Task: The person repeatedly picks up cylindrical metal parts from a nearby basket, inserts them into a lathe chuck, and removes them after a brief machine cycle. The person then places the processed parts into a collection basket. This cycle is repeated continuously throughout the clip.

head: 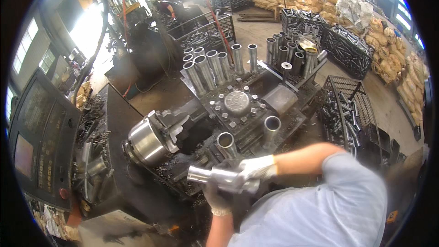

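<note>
My left hand (pixel 216 193), in a soiled work glove, supports a shiny stepped metal tube (pixel 200 174) from below. From above, my right hand (pixel 255 168) grips the same tube in a white glove, near its right end. The tube lies roughly level, its narrower end towards the lathe chuck (pixel 149 140). The chuck's jaws (pixel 173 127) hold no tube that I can see. Just beyond my hands stand two upright steel tubes, one close by (pixel 227 144) and one further right (pixel 271 127). Blur hides exactly where my fingers touch the metal.
Behind the bolted tool post (pixel 236 102) stand several upright tubes (pixel 205 72), with more at the right (pixel 289 49). A control panel (pixel 44 137) rises at left. Wire-mesh bins (pixel 363 109) of parts and stacked sacks (pixel 384 48) line the right. A co-worker's arm (pixel 170 10) shows far back.
</note>
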`<action>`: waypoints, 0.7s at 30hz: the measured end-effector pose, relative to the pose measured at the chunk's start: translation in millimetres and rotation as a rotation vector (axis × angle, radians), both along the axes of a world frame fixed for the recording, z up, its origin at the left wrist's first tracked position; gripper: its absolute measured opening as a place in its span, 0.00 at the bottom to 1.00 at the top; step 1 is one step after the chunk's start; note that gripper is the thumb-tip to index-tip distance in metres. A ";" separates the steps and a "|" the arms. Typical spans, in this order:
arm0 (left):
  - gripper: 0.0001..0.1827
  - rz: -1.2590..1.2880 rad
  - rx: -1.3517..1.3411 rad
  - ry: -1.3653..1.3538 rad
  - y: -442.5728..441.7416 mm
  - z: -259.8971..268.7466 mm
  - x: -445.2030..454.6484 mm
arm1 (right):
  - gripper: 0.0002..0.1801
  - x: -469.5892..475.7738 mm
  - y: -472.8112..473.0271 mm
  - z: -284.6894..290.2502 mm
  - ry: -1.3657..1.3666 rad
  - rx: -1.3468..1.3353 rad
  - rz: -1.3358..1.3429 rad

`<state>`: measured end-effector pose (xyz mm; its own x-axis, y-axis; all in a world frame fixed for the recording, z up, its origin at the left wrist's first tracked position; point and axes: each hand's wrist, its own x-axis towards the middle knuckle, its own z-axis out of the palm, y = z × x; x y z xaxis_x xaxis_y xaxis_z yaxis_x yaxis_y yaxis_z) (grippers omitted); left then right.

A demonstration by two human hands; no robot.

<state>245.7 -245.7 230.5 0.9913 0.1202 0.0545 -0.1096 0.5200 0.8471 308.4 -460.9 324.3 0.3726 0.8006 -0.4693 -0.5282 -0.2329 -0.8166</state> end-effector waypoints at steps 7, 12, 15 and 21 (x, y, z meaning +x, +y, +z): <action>0.29 0.150 -0.191 0.661 -28.8 -44.0 7.1 | 0.25 -14.3 -10.2 -113.3 -0.578 -0.516 0.124; 0.22 0.192 -0.443 0.494 -36.1 -65.0 -8.9 | 0.25 -7.0 -32.3 -149.5 -0.412 -0.421 0.025; 0.23 0.241 -0.598 0.566 -28.8 -74.4 -23.8 | 0.36 -5.8 -43.7 -134.0 -0.289 -0.376 0.283; 0.35 0.018 -0.031 0.635 -29.5 -34.3 -42.9 | 0.35 -18.1 -110.6 -22.9 -0.906 -0.450 0.083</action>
<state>202.8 -275.3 196.2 0.8273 0.1294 -0.5467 0.3997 0.5482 0.7346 290.3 -571.4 301.5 0.6890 0.6588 -0.3023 0.2781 -0.6254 -0.7290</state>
